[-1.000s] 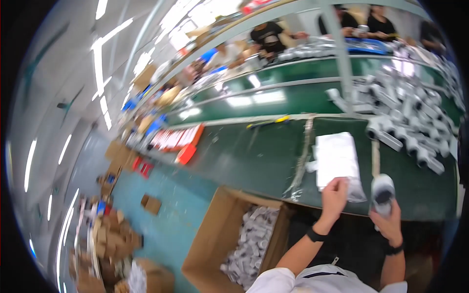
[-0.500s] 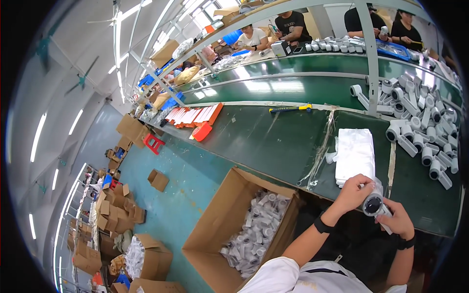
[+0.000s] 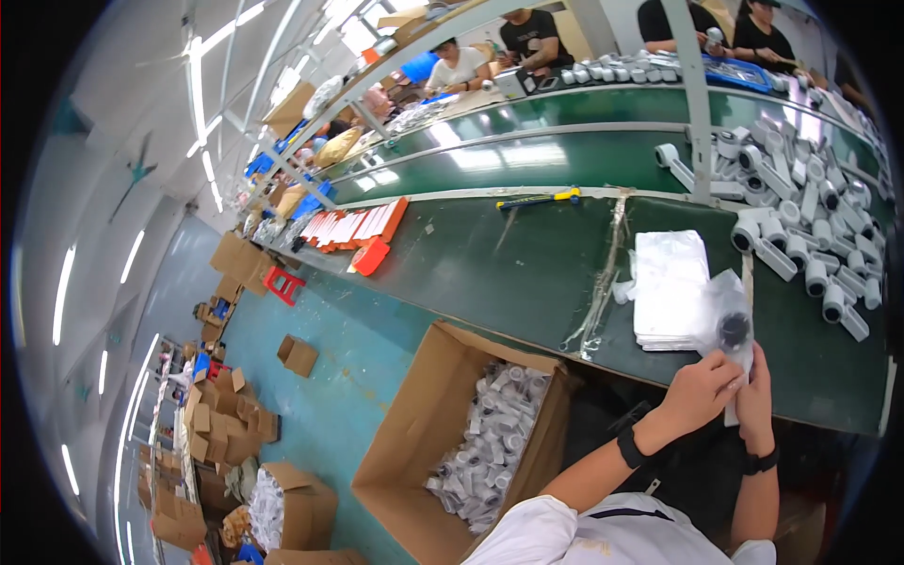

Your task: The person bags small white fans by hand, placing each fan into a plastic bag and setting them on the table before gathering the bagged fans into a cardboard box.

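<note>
At the near edge of the green table I hold a white security camera with a round dark front, inside a clear plastic bag. My left hand pinches the lower part of the bag, its fingers closed. Beside it, my right hand is wrapped around the camera's narrow stem. Just beyond my hands lies a stack of white plastic bags. A heap of similar unbagged white cameras is spread to the right.
Left of me stands an open carton holding many bagged white units. On the table lie a yellow-and-black hammer, an orange tape roll and orange-edged white pieces. A metal post rises ahead; co-workers sit beyond.
The camera, whose dark front was uncovered, is now inside the clear bag. Both hands have come closer together and the bagged camera points upward and away. The view has shifted slightly.
</note>
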Available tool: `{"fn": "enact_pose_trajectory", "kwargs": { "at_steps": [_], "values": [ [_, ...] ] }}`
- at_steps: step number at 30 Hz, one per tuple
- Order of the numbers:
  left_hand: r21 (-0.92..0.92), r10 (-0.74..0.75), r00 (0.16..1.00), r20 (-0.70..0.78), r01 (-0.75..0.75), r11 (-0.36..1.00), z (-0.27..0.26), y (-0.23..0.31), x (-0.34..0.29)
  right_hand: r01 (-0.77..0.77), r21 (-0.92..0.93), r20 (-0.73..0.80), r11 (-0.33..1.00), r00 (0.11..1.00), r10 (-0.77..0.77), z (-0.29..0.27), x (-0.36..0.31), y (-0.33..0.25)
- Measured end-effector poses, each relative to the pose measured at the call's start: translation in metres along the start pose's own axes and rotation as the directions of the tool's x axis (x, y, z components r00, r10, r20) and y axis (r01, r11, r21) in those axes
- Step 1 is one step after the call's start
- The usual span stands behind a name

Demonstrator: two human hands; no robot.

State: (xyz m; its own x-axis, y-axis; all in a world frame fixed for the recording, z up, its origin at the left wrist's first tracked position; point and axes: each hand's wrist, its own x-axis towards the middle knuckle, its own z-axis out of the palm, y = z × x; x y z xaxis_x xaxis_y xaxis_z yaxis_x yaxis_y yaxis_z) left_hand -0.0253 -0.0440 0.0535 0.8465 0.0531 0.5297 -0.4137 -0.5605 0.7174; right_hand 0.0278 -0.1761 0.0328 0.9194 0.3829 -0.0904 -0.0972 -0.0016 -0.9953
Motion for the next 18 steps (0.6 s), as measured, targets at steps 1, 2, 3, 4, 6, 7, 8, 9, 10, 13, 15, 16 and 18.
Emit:
{"fn": "enact_pose_trajectory", "kwargs": {
  "at_steps": [1, 2, 3, 4, 6, 7, 8, 9, 10, 13, 15, 16, 18],
  "values": [
    [-0.021, 0.002, 1.000, 0.023, -0.002, 1.000, 0.004, 0.001, -0.005, 0.029, 0.092, -0.062, 0.995, 0.998, -0.023, 0.000, 0.004, 0.003],
    [-0.060, -0.038, 0.999, 0.032, 0.040, 0.997, 0.006, -0.001, -0.010, 0.067, 0.179, -0.137, 0.981, 0.990, -0.043, 0.000, 0.007, 0.009],
    [-0.098, -0.076, 0.996, 0.047, 0.081, 0.992, 0.008, -0.002, -0.015, 0.102, 0.247, -0.156, 0.964, 0.986, -0.064, 0.005, 0.010, 0.015],
    [-0.123, -0.087, 0.993, 0.085, 0.097, 0.988, 0.007, 0.001, -0.017, 0.147, 0.304, -0.197, 0.941, 0.976, -0.089, 0.009, 0.014, 0.020],
    [-0.269, -0.145, 0.978, 0.149, 0.181, 0.946, 0.005, 0.003, -0.021, 0.088, 0.347, -0.149, 0.934, 0.988, -0.038, 0.006, 0.017, 0.027],
    [-0.280, -0.171, 0.974, 0.145, 0.206, 0.938, -0.002, -0.002, -0.025, 0.074, 0.366, -0.126, 0.928, 0.992, -0.029, 0.009, 0.017, 0.024],
    [-0.289, -0.195, 0.971, 0.139, 0.228, 0.930, -0.008, -0.009, -0.027, 0.064, 0.385, -0.101, 0.921, 0.995, -0.027, 0.012, 0.016, 0.016],
    [-0.386, -0.300, 0.953, 0.052, 0.296, 0.874, -0.011, -0.019, -0.031, 0.103, 0.399, -0.114, 0.911, 0.992, -0.062, 0.016, 0.015, 0.009],
    [-0.478, -0.416, 0.909, -0.025, 0.355, 0.803, -0.011, -0.029, -0.036, 0.137, 0.414, -0.122, 0.900, 0.988, -0.094, 0.020, 0.014, 0.007],
    [-0.727, -0.536, 0.824, 0.184, 0.481, 0.490, 0.001, -0.038, -0.037, 0.262, 0.289, -0.166, 0.921, 0.961, -0.222, 0.034, 0.012, 0.019],
    [-0.819, -0.571, 0.757, 0.318, 0.523, 0.237, 0.012, -0.035, -0.047, 0.399, -0.041, -0.183, 0.916, 0.898, -0.400, 0.040, 0.006, 0.014],
    [-0.816, -0.571, 0.769, 0.288, 0.510, 0.274, 0.015, -0.040, -0.050, 0.453, -0.291, -0.144, 0.842, 0.850, -0.507, 0.041, 0.003, 0.010],
    [-0.829, -0.545, 0.767, 0.339, 0.517, 0.213, 0.003, -0.041, -0.047, 0.536, -0.377, -0.152, 0.755, 0.768, -0.622, 0.042, 0.004, -0.001]
  ]
}}
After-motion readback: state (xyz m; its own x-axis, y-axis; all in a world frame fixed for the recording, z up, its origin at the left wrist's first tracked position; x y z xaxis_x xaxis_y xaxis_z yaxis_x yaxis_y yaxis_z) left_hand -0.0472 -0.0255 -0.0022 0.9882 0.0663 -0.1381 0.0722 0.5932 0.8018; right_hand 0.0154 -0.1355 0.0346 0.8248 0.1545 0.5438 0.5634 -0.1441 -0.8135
